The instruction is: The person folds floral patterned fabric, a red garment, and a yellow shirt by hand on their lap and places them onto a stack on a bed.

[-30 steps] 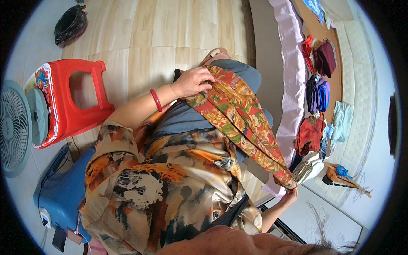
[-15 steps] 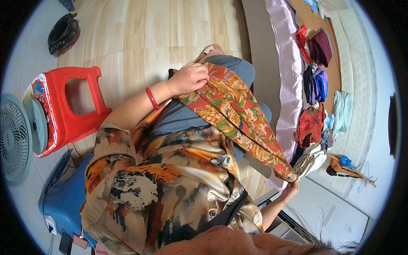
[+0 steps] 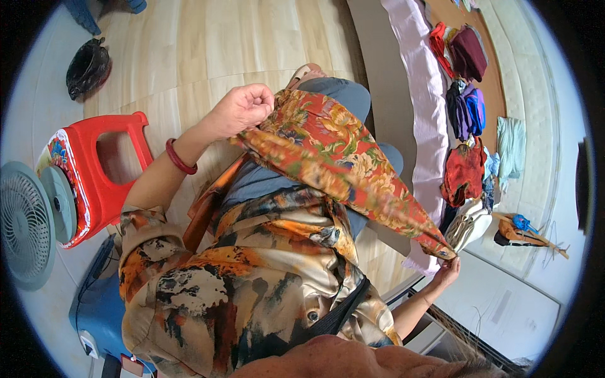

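A red floral cloth garment [image 3: 353, 160] with yellow and green flowers stretches across my lap, over grey-blue trousers. My left hand [image 3: 242, 110], with a dark red bangle at the wrist, is closed at the garment's far left edge, its fingers curled at the fabric. Off to the right, my right hand [image 3: 448, 271] pinches the narrow gathered end of the cloth. Between the two hands the near edge is pulled fairly straight and looks blurred. What kind of garment it is cannot be made out.
At right, a bed with a pink sheet [image 3: 425, 94] bears folded clothes, including a maroon pile [image 3: 468, 53], a red garment [image 3: 463, 173] and a pale green cloth [image 3: 510, 148]. To the left stand a red stool [image 3: 120, 189], a fan [image 3: 25, 223], a blue case [image 3: 104, 315] and a black plastic bag [image 3: 88, 68].
My left hand has moved left, drawing the garment's edge with it. My right hand has shifted slightly right and up. The cloth is stretched wider than before.
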### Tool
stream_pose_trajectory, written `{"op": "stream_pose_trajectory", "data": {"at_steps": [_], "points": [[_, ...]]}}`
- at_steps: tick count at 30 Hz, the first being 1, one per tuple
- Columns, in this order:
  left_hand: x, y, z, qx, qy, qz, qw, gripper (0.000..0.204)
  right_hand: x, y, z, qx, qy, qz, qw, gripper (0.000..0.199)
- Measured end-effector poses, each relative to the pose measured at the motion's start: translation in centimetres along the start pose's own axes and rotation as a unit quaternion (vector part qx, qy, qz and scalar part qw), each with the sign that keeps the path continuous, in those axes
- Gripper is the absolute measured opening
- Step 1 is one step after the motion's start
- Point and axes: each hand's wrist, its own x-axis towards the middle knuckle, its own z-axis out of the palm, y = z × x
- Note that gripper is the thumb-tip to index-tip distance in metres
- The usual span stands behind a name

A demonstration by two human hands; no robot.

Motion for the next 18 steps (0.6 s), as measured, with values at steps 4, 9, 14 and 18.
{"op": "stream_pose_trajectory", "data": {"at_steps": [4,9,14,18], "points": [[-0.4,0.4,0.7,0.045,-0.064,-0.052,0.996,0.011,0.4,-0.7,-1.1,0.009,-0.008,-0.01,1.0,0.016],[0.8,-1.7,-1.2,0.166,-0.094,-0.071,0.979,0.017,0.9,0.1,-1.4,0.006,-0.004,0.004,1.0,0.018],[1.7,-7.7,-5.8,0.214,-0.042,-0.106,0.97,0.017,0.7,1.5,-3.2,-0.026,-0.005,0.032,0.999,0.023],[-0.6,-12.3,-9.1,0.202,0.061,-0.148,0.966,0.012,0.5,3.4,-3.8,-0.026,0.0,0.032,0.999,0.03]]}}
